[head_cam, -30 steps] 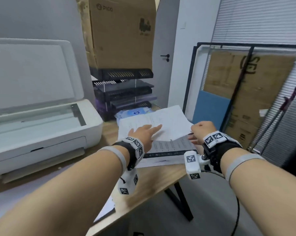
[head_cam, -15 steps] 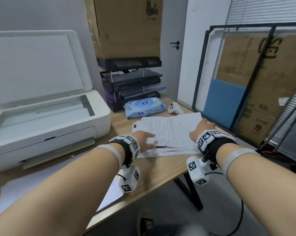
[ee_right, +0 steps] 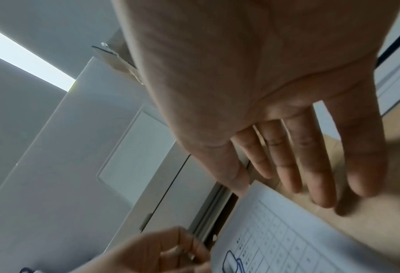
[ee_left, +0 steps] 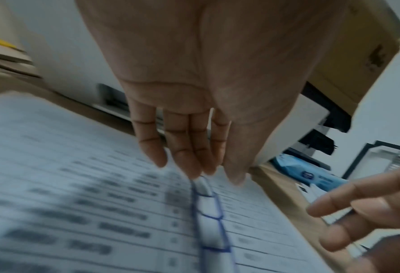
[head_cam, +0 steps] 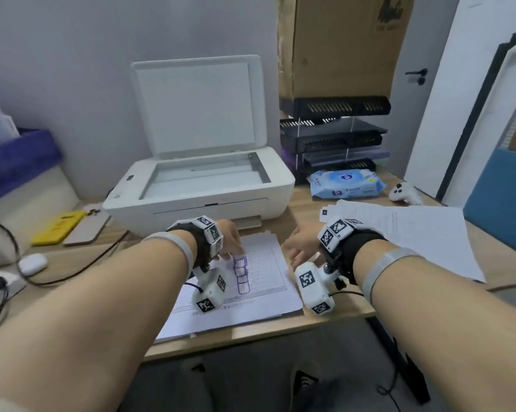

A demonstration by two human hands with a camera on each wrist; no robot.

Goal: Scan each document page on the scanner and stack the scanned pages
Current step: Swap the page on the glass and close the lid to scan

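Note:
The white scanner (head_cam: 200, 185) stands at the back of the wooden desk (head_cam: 334, 310) with its lid (head_cam: 197, 105) raised and the glass bare. In front of it lies a stack of printed pages (head_cam: 259, 289); the top page (ee_left: 101, 203) carries blue pen boxes. My left hand (head_cam: 233, 251) is open, and its straight fingertips (ee_left: 194, 170) touch that top page by the boxes. My right hand (head_cam: 295, 251) is also open, fingers (ee_right: 311, 175) spread just off the page's right edge (ee_right: 276, 212), holding nothing. A second, looser pile of pages (head_cam: 414, 233) lies to the right.
Black letter trays (head_cam: 334, 135) under a cardboard box (head_cam: 339, 46) stand right of the scanner. A blue wipes pack (head_cam: 347, 182) and a white controller (head_cam: 405, 193) lie in front of them. At left are a yellow-cased phone (head_cam: 59, 227), a second phone (head_cam: 87, 224), a mouse (head_cam: 32, 263) and cables.
Both hands have moved left from the pile on the right to the stack in front of the scanner. The head view has swung left, so the scanner is now centred.

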